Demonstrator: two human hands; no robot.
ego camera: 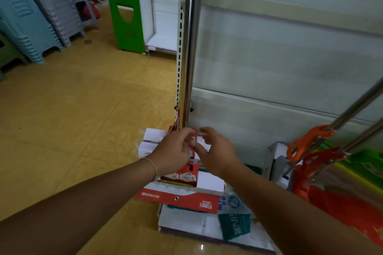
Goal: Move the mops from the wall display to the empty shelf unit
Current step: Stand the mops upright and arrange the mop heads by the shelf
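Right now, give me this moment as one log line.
mop pole: upright at shelf unit | left hand: grips red lever | right hand: open beside it | other mops: leaning, right

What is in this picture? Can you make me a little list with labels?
place: shop floor by a white shelf unit
upright mop: steel pole upright at the shelf unit's edge
left hand: pinches the mop's red lever
right hand: open, beside the lever
leaning mops: two, on the right
floor: cardboard packs, stacked stools

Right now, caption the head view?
Left hand pinches red lever on upright mop, right hand open beside; two mops lean at right.
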